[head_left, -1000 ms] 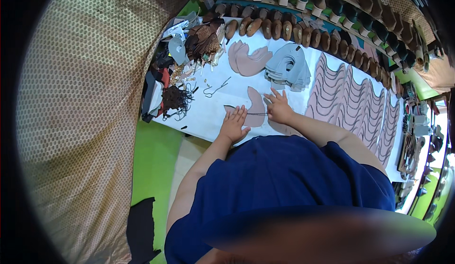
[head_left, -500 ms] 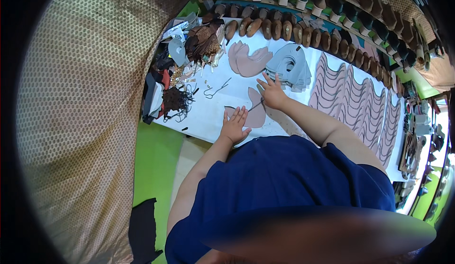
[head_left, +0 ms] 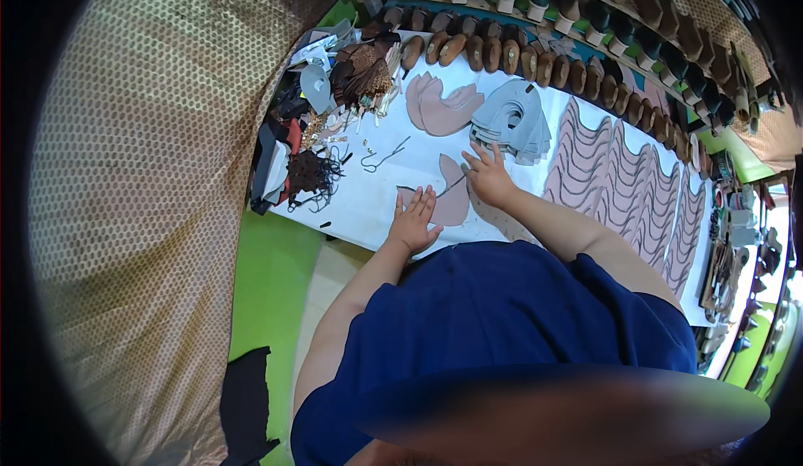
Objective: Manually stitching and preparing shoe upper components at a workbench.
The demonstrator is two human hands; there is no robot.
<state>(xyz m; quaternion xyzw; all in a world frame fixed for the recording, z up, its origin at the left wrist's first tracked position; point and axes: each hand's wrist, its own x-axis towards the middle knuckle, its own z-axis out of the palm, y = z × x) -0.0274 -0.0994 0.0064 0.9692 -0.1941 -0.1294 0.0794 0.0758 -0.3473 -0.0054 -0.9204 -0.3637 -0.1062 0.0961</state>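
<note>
Cutout (head_left: pixel 452 208), pink and curved, lies flat on the table (head_left: pixel 360 207) near our edge. Our left hand (head_left: pixel 411 222) is on it, palm down, fingers spread. Right hand (head_left: pixel 489 181) is at its right side, fingers splayed; we can't tell if it pinches the dark strip (head_left: pixel 452 185) crossing the cutout. Grey stack (head_left: pixel 530 135) sits just beyond our right fingers.
</note>
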